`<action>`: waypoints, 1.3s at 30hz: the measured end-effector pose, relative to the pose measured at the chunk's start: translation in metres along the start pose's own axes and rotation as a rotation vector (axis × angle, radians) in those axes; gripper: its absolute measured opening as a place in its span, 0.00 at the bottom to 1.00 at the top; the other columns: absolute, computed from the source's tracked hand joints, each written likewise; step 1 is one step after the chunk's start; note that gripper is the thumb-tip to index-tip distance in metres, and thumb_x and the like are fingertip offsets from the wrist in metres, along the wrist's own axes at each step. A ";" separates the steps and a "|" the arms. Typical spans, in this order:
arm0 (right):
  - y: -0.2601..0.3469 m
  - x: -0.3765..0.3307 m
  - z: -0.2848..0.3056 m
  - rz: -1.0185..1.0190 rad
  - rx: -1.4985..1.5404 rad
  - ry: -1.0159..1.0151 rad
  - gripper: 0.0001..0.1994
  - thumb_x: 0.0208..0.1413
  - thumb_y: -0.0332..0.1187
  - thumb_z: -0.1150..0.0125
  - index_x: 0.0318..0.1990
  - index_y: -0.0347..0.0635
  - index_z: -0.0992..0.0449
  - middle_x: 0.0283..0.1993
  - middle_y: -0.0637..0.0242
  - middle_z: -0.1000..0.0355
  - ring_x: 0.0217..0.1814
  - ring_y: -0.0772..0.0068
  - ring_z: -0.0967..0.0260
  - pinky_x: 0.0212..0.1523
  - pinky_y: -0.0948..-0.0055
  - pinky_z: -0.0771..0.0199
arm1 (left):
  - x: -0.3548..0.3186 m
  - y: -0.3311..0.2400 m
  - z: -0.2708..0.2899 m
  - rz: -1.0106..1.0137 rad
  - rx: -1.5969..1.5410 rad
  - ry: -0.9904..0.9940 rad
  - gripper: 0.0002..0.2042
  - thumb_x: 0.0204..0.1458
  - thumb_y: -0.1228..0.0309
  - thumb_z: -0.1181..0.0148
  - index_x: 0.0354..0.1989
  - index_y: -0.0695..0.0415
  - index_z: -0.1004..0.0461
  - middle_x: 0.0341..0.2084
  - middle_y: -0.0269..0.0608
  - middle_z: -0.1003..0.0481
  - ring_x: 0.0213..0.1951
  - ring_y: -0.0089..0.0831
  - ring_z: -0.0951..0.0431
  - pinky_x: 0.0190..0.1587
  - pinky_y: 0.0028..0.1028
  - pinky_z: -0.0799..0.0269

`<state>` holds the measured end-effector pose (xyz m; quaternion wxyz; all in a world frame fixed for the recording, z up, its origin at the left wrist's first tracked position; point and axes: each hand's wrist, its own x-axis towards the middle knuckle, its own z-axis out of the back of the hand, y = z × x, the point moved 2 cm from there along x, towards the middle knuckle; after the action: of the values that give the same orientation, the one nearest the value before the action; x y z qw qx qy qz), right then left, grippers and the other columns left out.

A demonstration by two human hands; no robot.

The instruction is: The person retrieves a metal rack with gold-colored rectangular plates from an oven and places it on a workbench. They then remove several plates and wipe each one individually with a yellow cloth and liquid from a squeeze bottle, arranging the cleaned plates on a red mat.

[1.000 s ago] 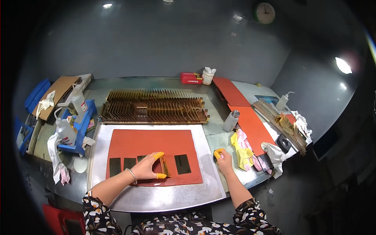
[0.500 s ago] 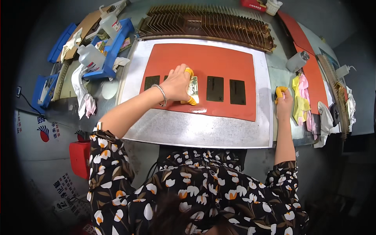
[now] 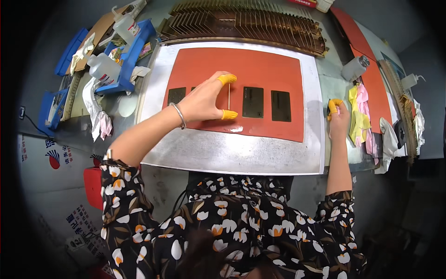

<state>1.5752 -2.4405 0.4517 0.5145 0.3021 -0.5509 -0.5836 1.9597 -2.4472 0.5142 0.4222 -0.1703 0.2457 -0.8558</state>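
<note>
My left hand [image 3: 206, 98], with yellow finger cots on thumb and forefinger, pinches a thin flat plate [image 3: 229, 96] by its two ends and holds it on edge above the orange mat [image 3: 260, 65]. Two dark rectangular plates [image 3: 252, 102] lie flat on the mat to its right, and another [image 3: 176, 95] to its left. My right hand [image 3: 337, 117], also in yellow cots, rests at the mat tray's right edge, closed on a small thin pink item [image 3: 338, 109] whose nature I cannot tell.
A metal tray [image 3: 232, 151] carries the mat. A brown slotted rack [image 3: 241, 23] runs along the back. Blue bins with white bottles [image 3: 104, 67] stand at left. Yellow and pink cloths [image 3: 360, 116] and a small jar [image 3: 353, 69] lie at right.
My left hand has lifted a plate off the mat and turned it on edge. The view has tilted further down toward my body. My right hand stays at the right edge.
</note>
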 end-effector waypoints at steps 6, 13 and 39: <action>-0.007 0.001 0.000 -0.006 0.053 -0.013 0.03 0.54 0.29 0.44 0.33 0.40 0.28 0.23 0.78 0.38 0.20 0.89 0.49 0.19 0.85 0.50 | -0.025 0.042 -0.008 0.076 0.330 -0.035 0.52 0.22 0.54 0.26 0.59 0.61 0.47 0.59 0.53 0.48 0.62 0.45 0.50 0.62 0.41 0.58; -0.010 0.001 0.003 -0.021 -0.006 -0.045 0.04 0.54 0.29 0.45 0.35 0.40 0.27 0.24 0.77 0.38 0.20 0.88 0.48 0.20 0.85 0.48 | -0.029 0.059 0.008 0.179 0.413 0.140 0.42 0.25 0.54 0.29 0.51 0.64 0.38 0.44 0.47 0.39 0.51 0.40 0.40 0.50 0.36 0.46; -0.008 0.002 0.000 -0.038 -0.002 -0.050 0.05 0.55 0.30 0.46 0.36 0.40 0.28 0.23 0.78 0.39 0.20 0.89 0.48 0.20 0.86 0.48 | -0.049 0.055 0.024 -0.026 -0.097 -0.145 0.40 0.34 0.60 0.31 0.57 0.58 0.43 0.51 0.48 0.39 0.55 0.43 0.38 0.57 0.33 0.42</action>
<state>1.5722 -2.4436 0.4444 0.4894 0.2973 -0.5572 -0.6013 2.0356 -2.4430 0.4984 0.4189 -0.2555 0.2533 -0.8337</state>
